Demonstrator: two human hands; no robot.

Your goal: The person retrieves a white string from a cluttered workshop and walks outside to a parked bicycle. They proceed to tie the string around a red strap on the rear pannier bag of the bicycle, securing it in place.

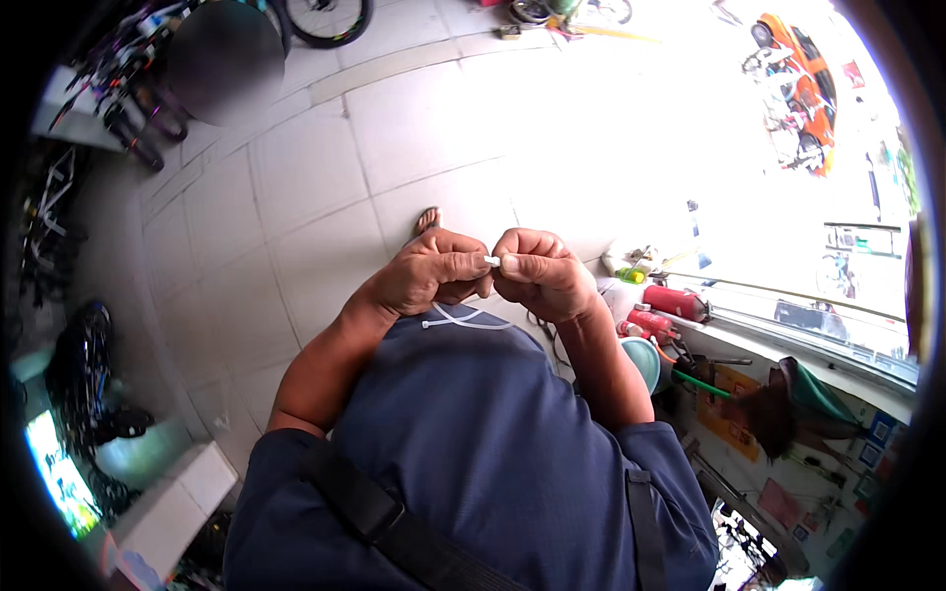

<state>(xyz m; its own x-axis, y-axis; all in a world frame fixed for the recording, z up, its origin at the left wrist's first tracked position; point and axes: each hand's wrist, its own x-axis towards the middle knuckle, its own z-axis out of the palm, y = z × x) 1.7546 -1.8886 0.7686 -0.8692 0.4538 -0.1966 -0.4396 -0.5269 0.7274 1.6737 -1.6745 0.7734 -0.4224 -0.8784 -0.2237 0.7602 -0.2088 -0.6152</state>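
In front of my belly, both hands are raised and almost touching. Between them is a small white piece (492, 261), too small for its kind to be told. My left hand (429, 272) pinches one end between thumb and curled fingers. The other end is gripped the same way by my right hand (544, 276). Just below the hands, a thin white cord (455, 321) lies in a crossed loop against my dark blue shirt (453, 394). Neither hand touches the visible part of that cord.
Beyond my hands, a sandalled foot (428, 219) stands on the pale tiled floor (315, 236). Red cylinders (676, 302), a pale green bucket (641, 362) and a broom (769, 409) line the right side. Bicycles (128, 108) stand at far left. An orange car (803, 79) shows outside.
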